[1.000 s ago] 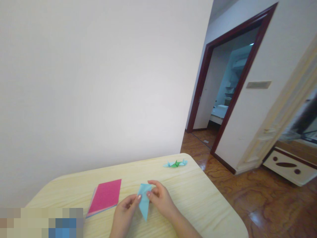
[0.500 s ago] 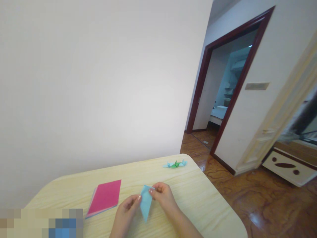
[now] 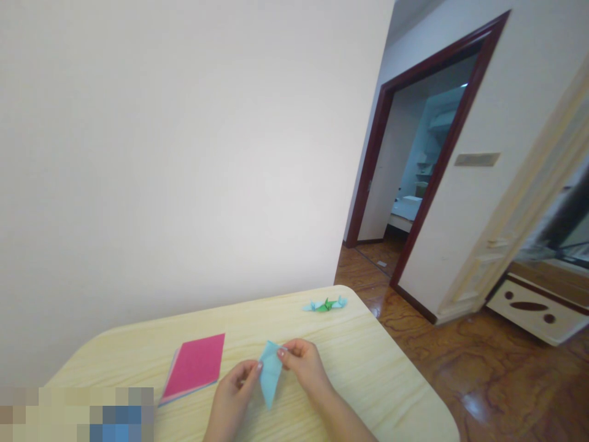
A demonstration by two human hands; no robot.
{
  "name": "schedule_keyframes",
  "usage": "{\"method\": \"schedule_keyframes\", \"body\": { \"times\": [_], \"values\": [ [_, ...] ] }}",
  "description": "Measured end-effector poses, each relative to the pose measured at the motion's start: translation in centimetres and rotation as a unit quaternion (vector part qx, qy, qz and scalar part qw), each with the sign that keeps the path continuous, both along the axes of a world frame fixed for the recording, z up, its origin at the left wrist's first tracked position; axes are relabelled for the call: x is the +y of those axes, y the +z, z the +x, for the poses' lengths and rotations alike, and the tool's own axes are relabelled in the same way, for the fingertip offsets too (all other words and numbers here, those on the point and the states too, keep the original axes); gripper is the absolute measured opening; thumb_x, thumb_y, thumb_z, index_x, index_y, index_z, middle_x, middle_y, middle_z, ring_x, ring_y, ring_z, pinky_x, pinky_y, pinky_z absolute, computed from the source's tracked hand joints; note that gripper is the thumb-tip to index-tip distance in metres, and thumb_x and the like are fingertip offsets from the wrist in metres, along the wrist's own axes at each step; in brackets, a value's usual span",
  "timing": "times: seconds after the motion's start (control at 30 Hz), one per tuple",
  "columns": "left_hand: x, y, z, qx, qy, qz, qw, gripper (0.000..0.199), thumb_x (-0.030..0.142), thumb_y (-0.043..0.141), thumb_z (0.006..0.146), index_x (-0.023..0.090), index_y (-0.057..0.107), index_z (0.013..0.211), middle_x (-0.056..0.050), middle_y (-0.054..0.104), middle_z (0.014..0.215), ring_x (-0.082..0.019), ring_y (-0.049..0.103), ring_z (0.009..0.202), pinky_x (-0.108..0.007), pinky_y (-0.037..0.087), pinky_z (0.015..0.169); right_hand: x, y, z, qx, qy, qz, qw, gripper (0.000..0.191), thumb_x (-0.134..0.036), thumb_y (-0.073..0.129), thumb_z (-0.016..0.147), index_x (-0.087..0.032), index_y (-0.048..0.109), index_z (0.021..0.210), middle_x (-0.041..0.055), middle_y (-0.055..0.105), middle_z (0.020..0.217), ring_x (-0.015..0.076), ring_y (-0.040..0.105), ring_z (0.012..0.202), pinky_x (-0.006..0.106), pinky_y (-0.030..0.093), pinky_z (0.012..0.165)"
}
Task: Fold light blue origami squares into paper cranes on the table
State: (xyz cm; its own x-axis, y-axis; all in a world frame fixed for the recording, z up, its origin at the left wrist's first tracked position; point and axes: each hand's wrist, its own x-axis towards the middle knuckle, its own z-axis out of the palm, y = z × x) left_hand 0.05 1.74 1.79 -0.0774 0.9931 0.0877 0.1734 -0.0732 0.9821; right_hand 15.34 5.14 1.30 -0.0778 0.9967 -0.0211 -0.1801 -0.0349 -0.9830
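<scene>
- Light blue folded paper sits between both hands, over the near part of the table, narrow tip toward the wearer
- Left hand: thumb and finger pinch its left edge
- Right hand: thumb and finger grasp its upper right corner, other fingers curled
- Looks like a folding step; best keep the left pinch steady, work the right corner gently, line up edges before pressing any crease
- Light grip seems wise, thin paper could crumple or tear
- Count: one paper in hand, one stack of sheets with pink on top, sheet total can't tell
- Three small folded pieces near the far right corner: two light blue, one green
</scene>
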Motion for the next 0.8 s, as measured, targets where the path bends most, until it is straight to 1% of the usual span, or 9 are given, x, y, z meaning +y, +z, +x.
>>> {"method": "schedule_keyframes", "body": {
  "times": [0.17,0.27,0.33,0.4,0.47,0.53,0.63,0.7,0.8],
  "values": [
    [0.0,-0.1,0.2,-0.022,-0.02,0.003,1.0,0.038,0.054,0.064,0.063,0.017,0.067,0.067,-0.003,0.067,0.063,-0.02,0.06,0.064,-0.026,0.046,0.06,0.2,0.0,0.2,-0.004,0.001,0.013,1.0,0.047,-0.058,0.071,0.054,-0.014,0.058,0.064,-0.0024,0.054,0.049,0.0109,0.048,0.047,0.022,0.036,0.047],
    [0.0,-0.4,0.2,-0.034,0.012,0.019,0.999,0.037,0.054,0.064,0.062,0.017,0.064,0.065,-0.001,0.065,0.06,-0.018,0.059,0.06,-0.025,0.046,0.056,0.1,-0.1,0.1,-0.004,0.013,0.019,1.0,0.043,-0.055,0.07,0.056,-0.015,0.055,0.065,-0.004,0.051,0.049,0.0098,0.046,0.046,0.022,0.034,0.048],
    [0.0,-0.6,0.1,-0.037,0.039,0.025,0.998,0.038,0.056,0.063,0.062,0.018,0.061,0.064,0.002,0.06,0.054,-0.016,0.056,0.053,-0.023,0.043,0.05,-0.1,-0.2,-0.2,-0.006,0.022,0.03,0.999,0.039,-0.048,0.073,0.056,-0.016,0.054,0.064,-0.0044,0.051,0.051,0.01,0.047,0.049,0.022,0.035,0.05],
    [-0.1,-0.7,0.1,-0.036,0.046,0.024,0.998,0.036,0.055,0.063,0.063,0.019,0.06,0.065,0.004,0.057,0.05,-0.014,0.053,0.048,-0.021,0.04,0.045,-0.4,-0.1,-0.4,-0.008,0.032,0.046,0.998,0.033,-0.039,0.075,0.056,-0.016,0.055,0.068,-0.0039,0.054,0.058,0.0112,0.05,0.055,0.022,0.037,0.054],
    [-0.4,-0.5,0.3,-0.017,0.042,0.029,0.999,0.032,0.051,0.063,0.064,0.02,0.06,0.065,0.004,0.058,0.051,-0.015,0.054,0.048,-0.022,0.04,0.046,-0.7,0.0,-0.5,-0.022,0.044,0.06,0.997,0.031,-0.03,0.075,0.056,-0.017,0.057,0.078,-0.0034,0.056,0.064,0.0123,0.052,0.059,0.022,0.039,0.056],
    [-0.7,-0.1,0.6,0.02,0.032,0.044,0.998,0.027,0.048,0.063,0.065,0.021,0.062,0.064,0.003,0.061,0.055,-0.016,0.056,0.053,-0.023,0.042,0.051,-0.9,0.1,-0.5,-0.065,0.049,0.063,0.995,0.029,-0.026,0.074,0.057,-0.017,0.06,0.081,-0.0036,0.056,0.063,0.0126,0.051,0.059,0.022,0.038,0.055],
    [-1.1,0.4,1.0,0.06,0.017,0.057,0.996,0.025,0.046,0.061,0.067,0.021,0.063,0.063,0.001,0.064,0.058,-0.018,0.058,0.058,-0.024,0.043,0.057,-0.9,0.3,-0.4,-0.123,0.055,0.049,0.99,0.018,-0.027,0.072,0.058,-0.016,0.064,0.07,-0.0032,0.056,0.058,0.0123,0.05,0.055,0.022,0.036,0.053],
    [-1.1,0.6,1.0,0.061,0.007,0.053,0.997,0.026,0.047,0.061,0.068,0.021,0.064,0.063,0.001,0.064,0.059,-0.019,0.058,0.06,-0.025,0.043,0.058,-0.9,0.3,-0.3,-0.12,0.062,0.032,0.99,0.016,-0.029,0.071,0.059,-0.015,0.065,0.065,-0.0031,0.057,0.056,0.0121,0.05,0.054,0.023,0.037,0.053],
    [-0.9,0.5,0.8,0.037,-0.016,0.034,0.999,0.031,0.05,0.062,0.066,0.02,0.064,0.062,0.0,0.064,0.061,-0.019,0.058,0.06,-0.025,0.043,0.057,-0.8,0.3,-0.3,-0.096,0.058,0.024,0.993,0.02,-0.033,0.073,0.057,-0.016,0.066,0.063,-0.0039,0.057,0.052,0.0115,0.049,0.052,0.022,0.036,0.052]
  ]
}}
